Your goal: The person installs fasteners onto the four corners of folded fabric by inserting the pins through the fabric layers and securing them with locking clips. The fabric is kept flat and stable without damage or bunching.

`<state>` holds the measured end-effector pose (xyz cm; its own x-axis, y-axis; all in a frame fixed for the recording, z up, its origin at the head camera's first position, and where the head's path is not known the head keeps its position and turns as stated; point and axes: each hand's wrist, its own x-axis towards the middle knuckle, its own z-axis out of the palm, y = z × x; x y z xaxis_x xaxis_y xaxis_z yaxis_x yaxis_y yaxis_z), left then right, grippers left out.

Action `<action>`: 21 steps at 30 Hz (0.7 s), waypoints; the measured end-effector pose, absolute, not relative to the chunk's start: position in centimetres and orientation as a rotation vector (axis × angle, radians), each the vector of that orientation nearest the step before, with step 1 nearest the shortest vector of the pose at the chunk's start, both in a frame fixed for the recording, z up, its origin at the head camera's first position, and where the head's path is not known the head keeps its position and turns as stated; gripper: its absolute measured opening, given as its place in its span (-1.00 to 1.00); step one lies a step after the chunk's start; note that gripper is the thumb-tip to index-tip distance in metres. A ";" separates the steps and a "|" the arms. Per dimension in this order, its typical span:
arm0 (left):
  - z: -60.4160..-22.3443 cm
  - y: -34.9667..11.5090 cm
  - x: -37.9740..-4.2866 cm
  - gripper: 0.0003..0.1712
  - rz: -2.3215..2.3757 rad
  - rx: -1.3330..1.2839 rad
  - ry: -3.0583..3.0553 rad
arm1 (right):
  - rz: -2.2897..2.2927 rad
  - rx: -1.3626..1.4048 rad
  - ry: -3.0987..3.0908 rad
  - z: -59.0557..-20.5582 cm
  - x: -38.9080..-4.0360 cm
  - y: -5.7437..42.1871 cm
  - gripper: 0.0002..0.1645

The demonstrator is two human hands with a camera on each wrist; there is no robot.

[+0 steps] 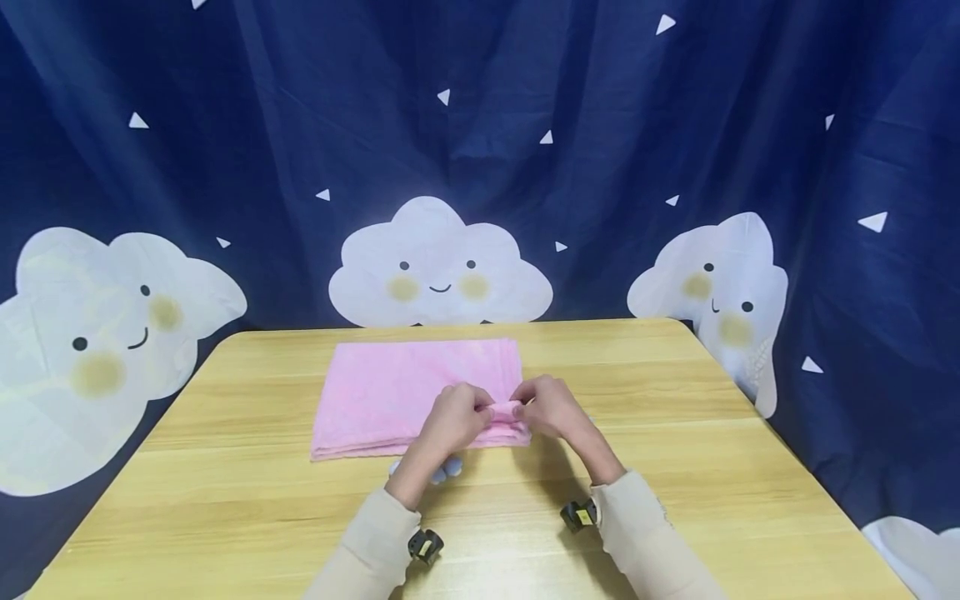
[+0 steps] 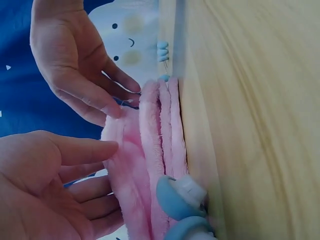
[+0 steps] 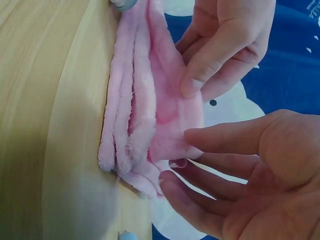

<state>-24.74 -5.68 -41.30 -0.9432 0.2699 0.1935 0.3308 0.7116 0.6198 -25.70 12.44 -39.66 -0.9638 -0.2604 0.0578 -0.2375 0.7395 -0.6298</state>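
Observation:
A folded pink plush towel lies on the wooden table, its several layers stacked along the front edge. At its front right corner, my left hand pinches the lifted edge of the top layer between thumb and fingers. Close beside it, my right hand pinches the same layer nearer the corner. Seen from the left wrist, the raised pink layer stands up off the lower folds. In the right wrist view, a small loop hangs at the corner by the right fingers.
Small light-blue rounded pieces sit at the towel's front edge, partly behind the left wrist; another blue piece shows in the right wrist view. The wooden table reaches a dark blue curtain with cloud faces.

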 end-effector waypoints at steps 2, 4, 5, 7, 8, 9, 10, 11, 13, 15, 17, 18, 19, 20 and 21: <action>-41.2 -5.7 -24.8 -0.88 -1.093 -0.485 -2.805 | -1.075 -0.390 2.885 -39.8 -25.9 12.5 -0.85; -41.2 -5.8 -24.9 -0.87 -1.125 -0.461 -2.795 | -1.100 -0.374 2.868 -40.0 -26.1 12.6 -0.85; -41.1 -5.8 -24.9 -0.87 -1.135 -0.454 -2.788 | -1.113 -0.368 2.859 -40.0 -26.2 12.6 -0.85; -41.0 -5.8 -24.9 -0.87 -1.147 -0.436 -2.780 | -1.135 -0.363 2.851 -40.2 -26.4 12.7 -0.85; -41.0 -5.8 -24.9 -0.88 -1.159 -0.426 -2.779 | -1.152 -0.358 2.848 -40.2 -26.4 12.7 -0.85; -41.0 -5.8 -24.9 -0.88 -1.169 -0.416 -2.781 | -1.177 -0.353 2.842 -40.2 -26.4 12.7 -0.85; -40.9 -5.8 -24.9 -0.88 -1.174 -0.416 -2.781 | -1.200 -0.351 2.841 -40.3 -26.5 12.7 -0.86; -40.9 -5.7 -24.9 -0.89 -1.180 -0.415 -2.783 | -1.230 -0.348 2.838 -40.3 -26.5 12.7 -0.87; -40.9 -5.7 -24.8 -0.89 -1.184 -0.417 -2.795 | -1.289 -0.352 2.828 -40.4 -26.4 12.7 -0.90; -40.9 -5.6 -24.8 -0.87 -1.179 -0.425 -2.814 | -1.340 -0.370 2.808 -40.5 -26.5 12.7 -0.91; -40.9 -5.5 -24.8 -0.83 -1.165 -0.424 -2.833 | -1.383 -0.381 2.775 -40.6 -26.5 12.7 -0.92; -40.9 -5.4 -24.8 -0.81 -1.152 -0.420 -2.843 | -1.394 -0.390 2.764 -40.7 -26.5 12.6 -0.92; -41.0 -5.4 -24.8 -0.80 -1.141 -0.417 -2.847 | -1.403 -0.398 2.755 -40.7 -26.5 12.6 -0.92; -41.0 -5.3 -24.8 -0.81 -1.144 -0.409 -2.845 | -1.412 -0.399 2.747 -40.7 -26.5 12.6 -0.92; -41.0 -5.3 -24.8 -0.83 -1.144 -0.408 -2.835 | -1.419 -0.401 2.740 -40.7 -26.6 12.6 -0.91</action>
<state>-24.83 -5.27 -41.02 -0.9634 0.2213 0.1512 0.2642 0.6902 0.6736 -26.58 12.62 -40.73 -0.9664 -0.2404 0.0916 -0.2135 0.5508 -0.8069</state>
